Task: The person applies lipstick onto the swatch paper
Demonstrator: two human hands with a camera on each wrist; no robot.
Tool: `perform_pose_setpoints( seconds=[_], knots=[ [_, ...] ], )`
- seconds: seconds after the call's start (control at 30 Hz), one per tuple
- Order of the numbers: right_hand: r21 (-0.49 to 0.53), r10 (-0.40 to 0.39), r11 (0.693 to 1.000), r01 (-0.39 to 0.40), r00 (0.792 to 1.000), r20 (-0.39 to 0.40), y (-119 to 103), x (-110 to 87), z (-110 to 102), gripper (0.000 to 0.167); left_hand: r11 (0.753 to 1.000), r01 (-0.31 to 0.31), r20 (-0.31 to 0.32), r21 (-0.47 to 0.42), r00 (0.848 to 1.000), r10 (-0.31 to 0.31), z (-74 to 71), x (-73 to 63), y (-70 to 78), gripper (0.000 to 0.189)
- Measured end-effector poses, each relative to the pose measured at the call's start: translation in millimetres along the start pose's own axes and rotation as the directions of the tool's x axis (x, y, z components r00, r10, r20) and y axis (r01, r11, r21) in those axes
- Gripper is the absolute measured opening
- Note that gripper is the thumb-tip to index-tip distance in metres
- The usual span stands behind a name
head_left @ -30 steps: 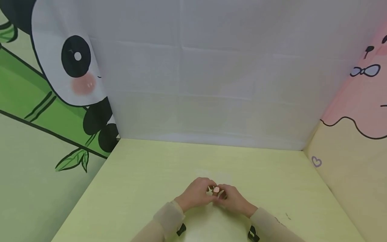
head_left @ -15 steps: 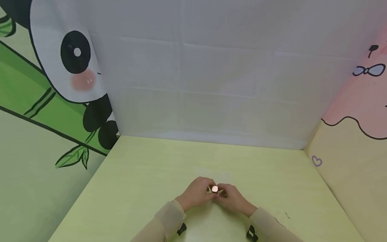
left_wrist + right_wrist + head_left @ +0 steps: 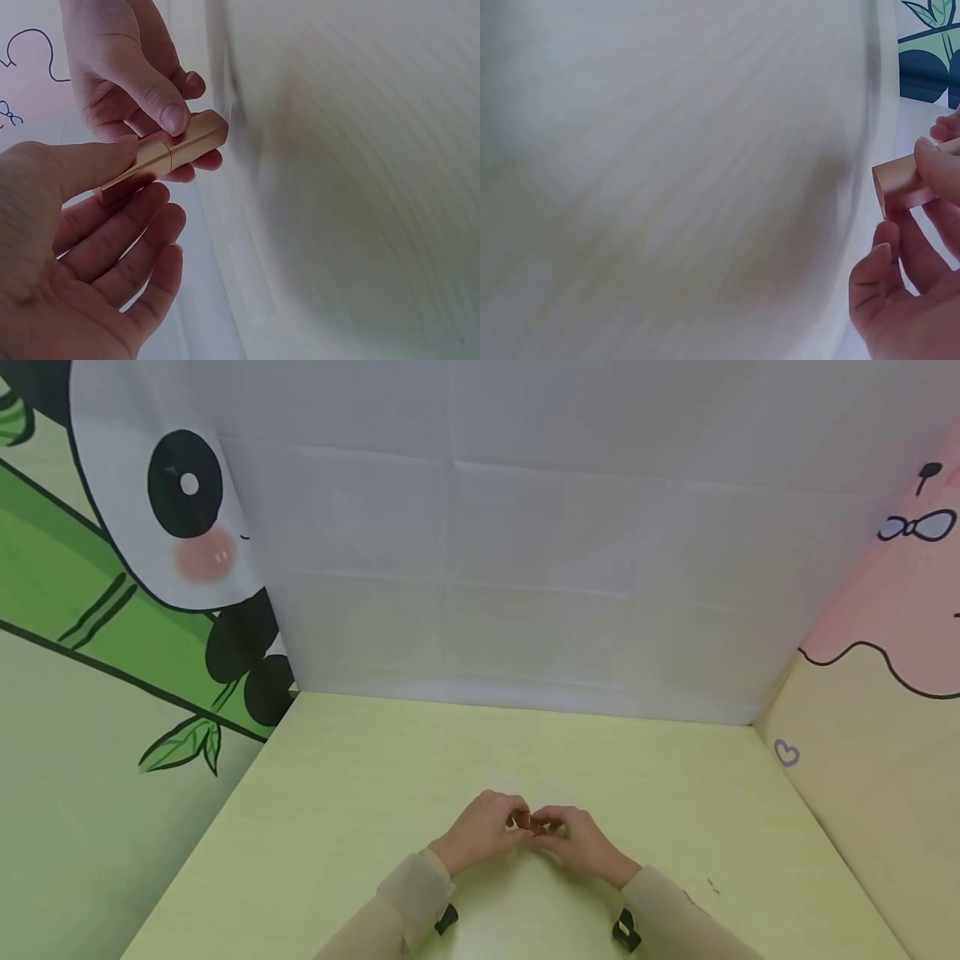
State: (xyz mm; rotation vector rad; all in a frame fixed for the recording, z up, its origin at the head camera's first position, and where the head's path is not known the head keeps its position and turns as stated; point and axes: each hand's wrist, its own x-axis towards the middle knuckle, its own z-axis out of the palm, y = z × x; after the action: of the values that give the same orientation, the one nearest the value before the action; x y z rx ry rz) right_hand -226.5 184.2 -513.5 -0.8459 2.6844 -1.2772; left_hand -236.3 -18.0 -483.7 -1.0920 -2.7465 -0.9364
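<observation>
A shiny gold lipstick tube (image 3: 201, 139), with a seam line round its middle, is held between both hands over the table. My left hand (image 3: 482, 832) pinches one end between thumb and fingers. Its other fingers fan out loosely below in the left wrist view. On the opposite end, my right hand (image 3: 588, 847) grips the tube with thumb and fingertips. The right wrist view shows one flat end of the lipstick tube (image 3: 901, 183) sticking out past the thumb. From the head, fingers cover most of it.
The pale yellow tabletop (image 3: 360, 777) runs back to a white sheet wall (image 3: 480, 568). A panda-and-bamboo print (image 3: 187, 527) covers the left side wall, a pink and cream print (image 3: 870, 710) the right. Black straps (image 3: 626, 931) hang at the wrists.
The lipstick tube has turned, so its pale end no longer faces the head camera. Both hands keep hold of it and sit slightly higher in that view.
</observation>
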Motion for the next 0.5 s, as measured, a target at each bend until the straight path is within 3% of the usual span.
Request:
perform_pose_setpoints(
  seconds=[0.2, 0.5],
  knots=[
    [-0.006, -0.014, 1.000, 0.014, 1.000, 0.001, 0.5, -0.3, -1.7, 0.019, 1.000, 0.008, 0.004, -0.010, 1.000, -0.008, -0.1, -0.1, -0.5, 0.007],
    [0.016, 0.042, 0.999, -0.043, 0.998, 0.046, 0.5, -1.8, -5.8, 0.025, 0.998, -0.014, -0.008, -0.060, 1.000, 0.013, 0.9, -1.5, -3.2, 0.008]
  ],
)
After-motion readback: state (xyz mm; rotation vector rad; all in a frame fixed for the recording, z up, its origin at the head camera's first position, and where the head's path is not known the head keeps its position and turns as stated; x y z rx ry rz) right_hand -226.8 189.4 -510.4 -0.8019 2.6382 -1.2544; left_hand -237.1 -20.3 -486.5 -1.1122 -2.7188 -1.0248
